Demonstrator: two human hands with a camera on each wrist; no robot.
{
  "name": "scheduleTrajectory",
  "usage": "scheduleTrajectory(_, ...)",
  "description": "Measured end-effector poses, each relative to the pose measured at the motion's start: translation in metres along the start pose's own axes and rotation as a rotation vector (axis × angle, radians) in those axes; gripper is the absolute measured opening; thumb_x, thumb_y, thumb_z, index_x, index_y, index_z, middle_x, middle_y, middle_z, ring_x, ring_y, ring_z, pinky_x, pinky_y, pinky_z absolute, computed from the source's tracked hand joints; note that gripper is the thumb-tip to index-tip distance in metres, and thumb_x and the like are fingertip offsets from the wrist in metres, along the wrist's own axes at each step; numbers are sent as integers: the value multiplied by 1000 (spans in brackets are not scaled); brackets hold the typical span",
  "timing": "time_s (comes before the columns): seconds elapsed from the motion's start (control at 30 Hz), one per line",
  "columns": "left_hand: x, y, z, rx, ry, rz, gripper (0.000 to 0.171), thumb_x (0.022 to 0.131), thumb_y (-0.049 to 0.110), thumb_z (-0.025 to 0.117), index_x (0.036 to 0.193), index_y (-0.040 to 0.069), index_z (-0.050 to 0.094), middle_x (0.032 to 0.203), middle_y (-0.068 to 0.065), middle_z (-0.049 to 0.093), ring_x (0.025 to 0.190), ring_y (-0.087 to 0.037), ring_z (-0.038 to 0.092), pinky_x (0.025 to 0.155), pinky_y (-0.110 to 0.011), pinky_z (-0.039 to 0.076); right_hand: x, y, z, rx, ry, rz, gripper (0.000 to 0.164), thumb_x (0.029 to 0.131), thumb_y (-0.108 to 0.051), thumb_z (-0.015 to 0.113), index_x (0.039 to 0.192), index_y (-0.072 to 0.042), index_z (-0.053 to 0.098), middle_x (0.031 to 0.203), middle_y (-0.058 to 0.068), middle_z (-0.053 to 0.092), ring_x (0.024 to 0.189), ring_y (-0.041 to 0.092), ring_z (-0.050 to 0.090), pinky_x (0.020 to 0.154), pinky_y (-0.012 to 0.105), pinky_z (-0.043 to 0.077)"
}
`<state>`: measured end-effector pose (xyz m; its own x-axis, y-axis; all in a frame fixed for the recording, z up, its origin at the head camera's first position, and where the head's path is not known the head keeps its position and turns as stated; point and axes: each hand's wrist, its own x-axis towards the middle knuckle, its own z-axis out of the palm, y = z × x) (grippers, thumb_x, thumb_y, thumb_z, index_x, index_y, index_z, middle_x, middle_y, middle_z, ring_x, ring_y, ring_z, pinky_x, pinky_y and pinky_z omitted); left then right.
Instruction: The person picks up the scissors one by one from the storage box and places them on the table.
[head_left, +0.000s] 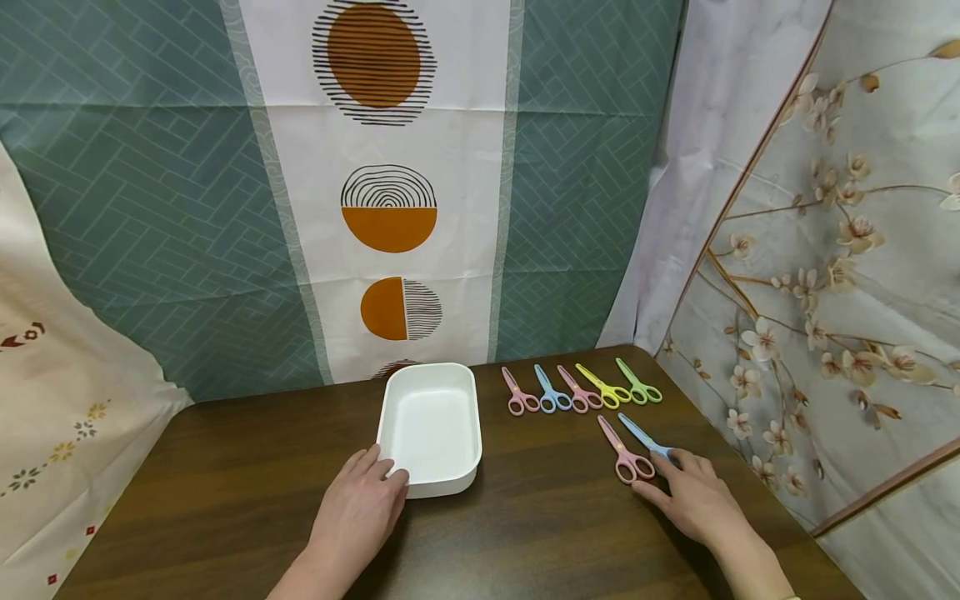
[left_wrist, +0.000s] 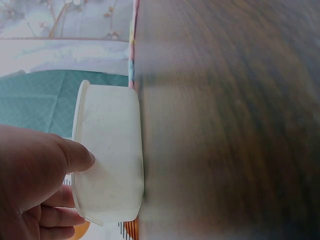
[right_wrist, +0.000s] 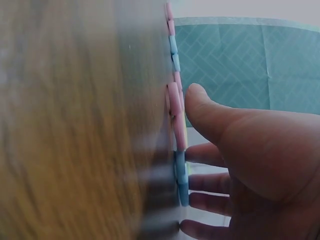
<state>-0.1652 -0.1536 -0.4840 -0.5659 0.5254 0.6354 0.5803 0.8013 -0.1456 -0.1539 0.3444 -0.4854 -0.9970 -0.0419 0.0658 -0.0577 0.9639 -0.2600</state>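
My left hand [head_left: 360, 510] grips the near left corner of a white rectangular tray [head_left: 442, 487] standing on the table. In the left wrist view the thumb presses on the outer wall of the tray [left_wrist: 112, 150], and the other fingers are at the rim's side. My right hand [head_left: 697, 500] rests over the handles of light blue scissors [head_left: 643, 437], partly hiding them. Its fingers reach out to the blue scissors [right_wrist: 181, 175] in the right wrist view, the thumb standing apart. Pink scissors [head_left: 619, 448] lie just left of them, handles near the thumb.
Along the back of the brown table [head_left: 525, 517] lies a row of scissors: pink [head_left: 513, 384], blue [head_left: 547, 387], another pink [head_left: 572, 384], yellow [head_left: 596, 382] and green [head_left: 632, 380]. A patterned curtain [head_left: 577, 208] hangs behind, and a flowered cloth [head_left: 847, 275] borders the right side.
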Motion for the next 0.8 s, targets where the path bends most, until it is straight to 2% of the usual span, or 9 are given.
scheduleTrajectory(0.43, -3, 0, -2, 10, -3, -15, 27, 76, 5, 92, 80, 11, 65, 89, -14, 76, 107, -45, 75, 98, -56, 62, 3, -6, 3, -24, 33, -32, 81, 103, -64, 68, 153, -1, 61, 142, 32, 55, 129, 58, 51, 95, 77, 50)
scheduleTrajectory(0.6, -3, -1, -2, 17, -8, -20, 27, 76, 6, 92, 80, 12, 66, 89, -13, 76, 107, -44, 75, 98, -56, 62, 4, -8, 3, -32, 40, -32, 82, 103, -63, 68, 154, 1, 59, 146, 33, 53, 132, 59, 50, 97, 78, 48)
scheduleTrajectory(0.7, -2, -2, -2, 15, -3, -11, 26, 76, 7, 92, 84, 11, 67, 91, -14, 75, 106, -44, 74, 98, -56, 61, 3, -14, 3, -58, 94, -59, 83, 103, -61, 70, 155, 3, 58, 152, 34, 51, 139, 59, 48, 105, 79, 45)
scheduleTrajectory(0.8, 1, -2, -5, 16, -5, -11, 28, 78, 11, 93, 99, 8, 73, 105, -19, 77, 107, -44, 75, 99, -56, 61, 3, -23, 2, -85, 177, -113, 81, 102, -58, 73, 155, 2, 57, 158, 33, 49, 148, 58, 42, 114, 80, 38)
